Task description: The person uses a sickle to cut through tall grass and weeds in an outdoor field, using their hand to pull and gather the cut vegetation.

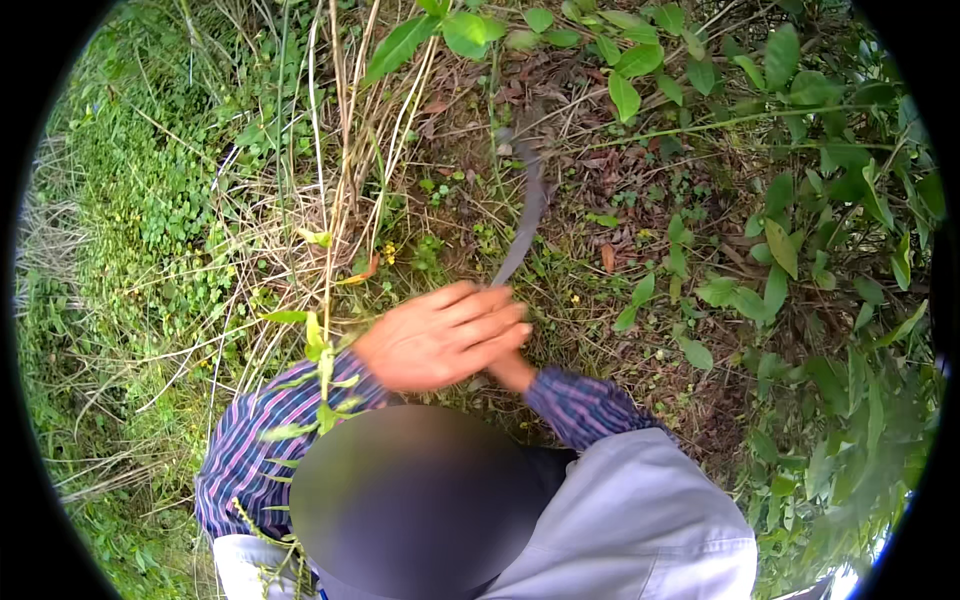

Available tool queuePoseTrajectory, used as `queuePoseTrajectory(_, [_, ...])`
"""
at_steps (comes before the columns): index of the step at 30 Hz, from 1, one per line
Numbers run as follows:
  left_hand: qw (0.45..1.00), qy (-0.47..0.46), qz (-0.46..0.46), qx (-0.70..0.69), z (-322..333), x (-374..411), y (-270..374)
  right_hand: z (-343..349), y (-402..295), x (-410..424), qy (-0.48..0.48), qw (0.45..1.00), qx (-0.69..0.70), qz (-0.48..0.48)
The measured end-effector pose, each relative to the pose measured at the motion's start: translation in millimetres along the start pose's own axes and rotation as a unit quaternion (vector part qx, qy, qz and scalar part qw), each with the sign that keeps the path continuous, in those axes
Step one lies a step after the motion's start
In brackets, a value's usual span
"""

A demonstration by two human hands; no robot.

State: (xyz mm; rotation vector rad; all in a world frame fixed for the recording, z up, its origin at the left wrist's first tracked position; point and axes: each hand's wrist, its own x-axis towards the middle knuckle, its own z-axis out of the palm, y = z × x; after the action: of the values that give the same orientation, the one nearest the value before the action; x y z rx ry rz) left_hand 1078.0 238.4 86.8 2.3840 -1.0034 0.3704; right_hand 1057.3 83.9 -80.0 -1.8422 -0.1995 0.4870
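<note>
A sickle with a curved metal blade [529,214] points up and away from my hands, its tip blurred near a thin green stem. My left hand [446,337] lies across the top of my right hand, fingers stretched to the right; it hides the sickle's handle and most of the other hand. Of my right hand [512,370], only the part by the wrist shows beneath the left one, at the lower end of the blade. Its grip cannot be seen. Both forearms wear striped sleeves.
Tall dry stalks [341,150] rise left of the blade. Leafy shrub branches [776,285] crowd the right side, and a leafy twig [469,34] hangs at the top. Brown leaf litter [592,161] and low weeds [150,210] cover the ground. A leafy stem stands by the left sleeve.
</note>
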Motion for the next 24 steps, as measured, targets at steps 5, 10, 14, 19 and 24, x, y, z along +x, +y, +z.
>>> queuePoseTrajectory(5, [0.988, -0.082, 0.068, 0.111, 15.1, 90.8, -33.0, -12.2, -25.4, -78.7, -0.14, 0.98, -0.115, 0.08])
queuePoseTrajectory(10, [0.883, -0.253, -0.221, 0.328, -14.6, 26.0, -135.8, -28.7, -33.8, -92.8, -0.148, 0.977, 0.026, 0.154])
queuePoseTrajectory(14, [0.705, -0.396, -0.48, 0.34, -67.3, -86.5, -188.6, -42.8, -70.6, -73.1, 0.004, 0.968, 0.165, 0.189])
queuePoseTrajectory(19, [0.745, -0.164, -0.628, 0.157, -67.4, -262.6, -148.9, -21.4, -111.6, 76.9, 0.086, 0.935, 0.338, 0.062])
queuePoseTrajectory(24, [0.725, -0.012, -0.688, 0.01, -33.7, -325.3, -43.7, 69.4, -113.4, 205.0, -0.047, 0.85, 0.509, 0.125])
